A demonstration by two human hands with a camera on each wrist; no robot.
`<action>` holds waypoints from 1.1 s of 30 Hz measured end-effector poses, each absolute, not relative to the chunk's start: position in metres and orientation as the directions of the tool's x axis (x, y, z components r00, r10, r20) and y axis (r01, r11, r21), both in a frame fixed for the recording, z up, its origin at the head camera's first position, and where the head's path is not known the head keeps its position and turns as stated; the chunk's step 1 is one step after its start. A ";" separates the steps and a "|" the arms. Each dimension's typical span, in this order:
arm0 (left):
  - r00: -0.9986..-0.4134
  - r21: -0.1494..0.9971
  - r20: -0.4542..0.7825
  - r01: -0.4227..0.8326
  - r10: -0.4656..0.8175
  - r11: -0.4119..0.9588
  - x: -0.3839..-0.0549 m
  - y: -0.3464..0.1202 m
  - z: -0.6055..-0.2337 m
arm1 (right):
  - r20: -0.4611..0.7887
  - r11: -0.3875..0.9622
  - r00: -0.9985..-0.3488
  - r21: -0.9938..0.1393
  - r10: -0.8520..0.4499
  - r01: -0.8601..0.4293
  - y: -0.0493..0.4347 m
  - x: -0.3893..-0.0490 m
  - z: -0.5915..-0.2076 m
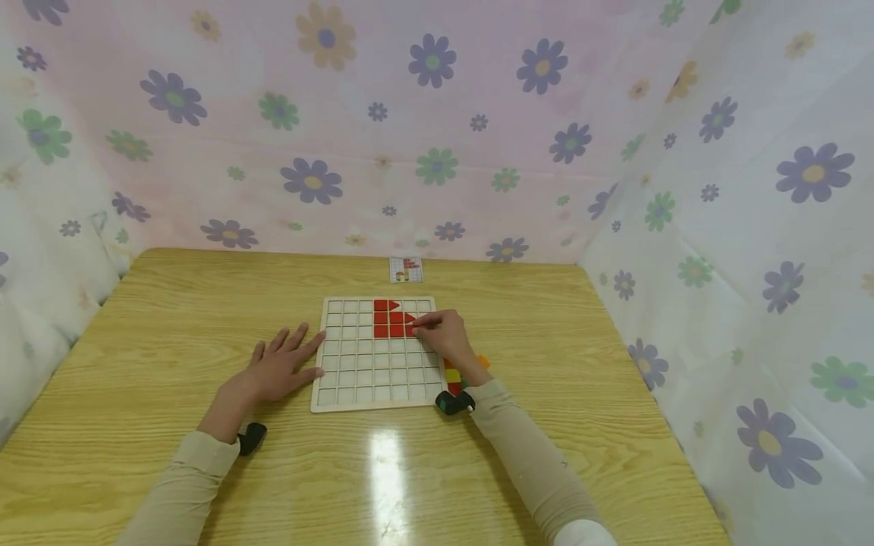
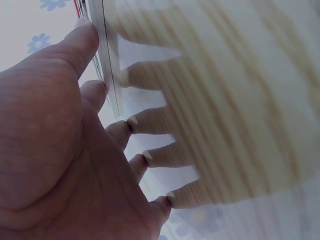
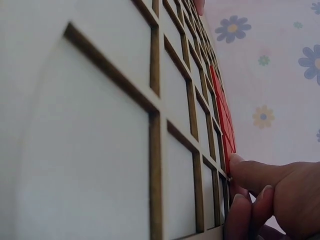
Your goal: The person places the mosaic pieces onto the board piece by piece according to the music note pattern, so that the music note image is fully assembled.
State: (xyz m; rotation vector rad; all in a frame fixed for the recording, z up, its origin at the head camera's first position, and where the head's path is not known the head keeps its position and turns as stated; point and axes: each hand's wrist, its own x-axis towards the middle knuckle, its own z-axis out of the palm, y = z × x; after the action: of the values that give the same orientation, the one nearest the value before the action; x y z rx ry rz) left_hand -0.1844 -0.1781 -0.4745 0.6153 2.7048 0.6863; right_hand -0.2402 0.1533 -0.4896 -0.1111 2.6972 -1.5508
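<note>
A white square board (image 1: 350, 356) with a raised wooden grid lies on the table. Several red tiles (image 1: 381, 318) fill cells in its upper part, in three rows, two of them ending in a triangle point. Thumb and bent fingers of my right hand (image 1: 447, 337) pinch a red tile (image 1: 409, 331) at the right end of the lowest red row; the right wrist view shows the thumb tip right at the red strip (image 3: 223, 112). My left hand (image 1: 276, 371) rests on the table with fingers spread, thumb and index fingertip at the board's left edge.
Loose yellow, red, green and orange pieces (image 1: 453, 376) lie beside the board's right edge, partly hidden under my right wrist. A small picture card (image 1: 406, 270) with a coloured pattern lies behind the board. Flowered cloth (image 1: 437, 167) encloses the wooden table (image 1: 205, 318) at the back and sides.
</note>
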 end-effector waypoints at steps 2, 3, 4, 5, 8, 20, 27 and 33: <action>-0.869 0.510 -0.165 0.330 0.466 0.795 -0.184 -0.178 -0.473 | 0.013 0.503 -0.997 -0.863 -0.079 -0.051 0.154 -0.240 -0.489; -0.869 0.511 -0.166 0.329 0.467 0.794 -0.184 -0.177 -0.473 | 0.014 0.504 -0.996 -0.862 -0.083 -0.054 0.154 -0.240 -0.488; -0.869 0.513 -0.162 0.331 0.468 0.792 -0.184 -0.178 -0.472 | 0.012 0.502 -0.996 -0.863 -0.090 -0.056 0.155 -0.239 -0.487; -0.869 0.513 -0.161 0.331 0.468 0.792 -0.184 -0.178 -0.472 | 0.010 0.499 -0.995 -0.864 -0.098 -0.058 0.155 -0.240 -0.487; -0.867 0.509 -0.169 0.329 0.468 0.795 -0.185 -0.178 -0.472 | -0.011 0.484 -0.992 -0.873 -0.124 -0.051 0.158 -0.240 -0.486; -0.867 0.532 -0.172 0.317 0.467 0.785 -0.184 -0.180 -0.474 | -0.078 0.462 -0.978 -0.887 -0.192 -0.020 0.162 -0.240 -0.486; -0.864 0.520 -0.182 0.320 0.469 0.792 -0.184 -0.178 -0.471 | -0.042 0.491 -0.985 -0.870 -0.165 -0.045 0.161 -0.239 -0.487; -0.864 0.519 -0.183 0.320 0.469 0.793 -0.184 -0.178 -0.473 | -0.015 0.405 -0.989 -0.913 -0.148 -0.047 0.166 -0.239 -0.490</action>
State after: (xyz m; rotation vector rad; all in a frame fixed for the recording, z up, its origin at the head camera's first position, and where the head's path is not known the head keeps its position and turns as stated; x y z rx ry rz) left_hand -0.1837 -0.1777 -0.4727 0.6052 2.6798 0.6974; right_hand -0.2391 0.1659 -0.4900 -0.1777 2.5542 -1.6548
